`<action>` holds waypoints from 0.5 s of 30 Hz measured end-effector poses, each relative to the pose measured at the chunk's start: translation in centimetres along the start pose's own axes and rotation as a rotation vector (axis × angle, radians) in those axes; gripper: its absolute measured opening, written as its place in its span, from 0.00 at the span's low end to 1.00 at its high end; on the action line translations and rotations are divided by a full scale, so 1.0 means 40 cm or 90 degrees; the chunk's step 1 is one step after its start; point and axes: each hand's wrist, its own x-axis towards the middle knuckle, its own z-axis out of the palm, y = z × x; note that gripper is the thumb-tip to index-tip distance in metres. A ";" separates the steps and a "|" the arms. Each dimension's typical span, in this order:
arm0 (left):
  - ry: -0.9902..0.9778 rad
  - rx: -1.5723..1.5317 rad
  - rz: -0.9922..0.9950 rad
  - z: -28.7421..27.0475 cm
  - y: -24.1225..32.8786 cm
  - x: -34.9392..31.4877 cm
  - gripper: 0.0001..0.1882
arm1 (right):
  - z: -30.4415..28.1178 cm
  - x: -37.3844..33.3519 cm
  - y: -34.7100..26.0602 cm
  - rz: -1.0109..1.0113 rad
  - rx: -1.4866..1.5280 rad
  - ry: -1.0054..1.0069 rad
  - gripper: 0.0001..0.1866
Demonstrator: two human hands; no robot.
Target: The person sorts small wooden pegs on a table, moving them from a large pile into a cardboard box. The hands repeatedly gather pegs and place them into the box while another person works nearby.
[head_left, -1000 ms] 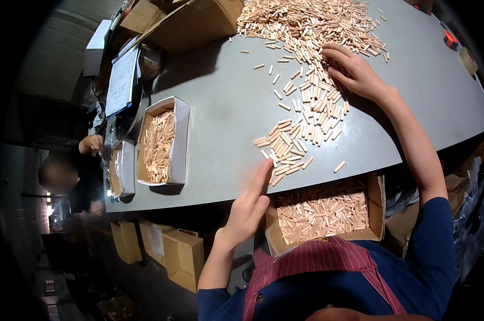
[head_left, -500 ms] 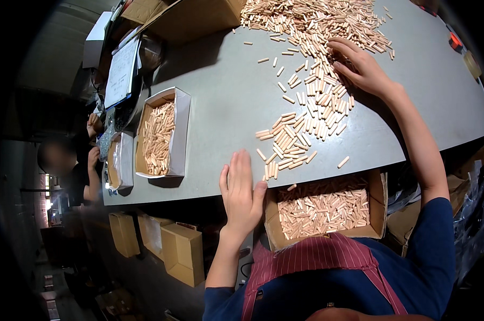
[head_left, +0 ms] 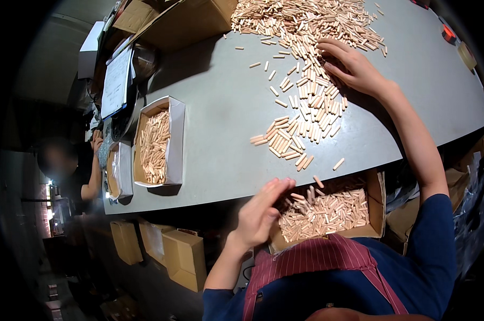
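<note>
Short wooden dowels (head_left: 314,101) lie in a trail across the grey table (head_left: 220,123), from a large heap (head_left: 311,21) at the far side toward the near edge. My right hand (head_left: 354,67) rests at the right side of the trail, just below the heap, fingers spread and curved against the pegs. My left hand (head_left: 261,211) is at the near edge, over the left end of a cardboard box (head_left: 378,203) filled with dowels. Its fingers are stretched out and hold nothing. A few dowels, some blurred, are dropping into the box beside its fingertips.
On the left stand a white-sided box (head_left: 176,142) of dowels and a smaller box (head_left: 125,168). A clipboard (head_left: 118,80) and a big carton (head_left: 186,24) are behind. Small cartons (head_left: 183,257) sit below the table. Another person's hand (head_left: 96,142) is at far left.
My left hand has moved right, off the tabletop and over the box. Dowels near the edge have gone over into the box. My right hand stays by the trail.
</note>
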 end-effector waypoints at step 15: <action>-0.165 0.216 0.031 -0.046 -0.078 0.153 0.30 | -0.003 0.002 -0.001 -0.011 -0.010 0.018 0.23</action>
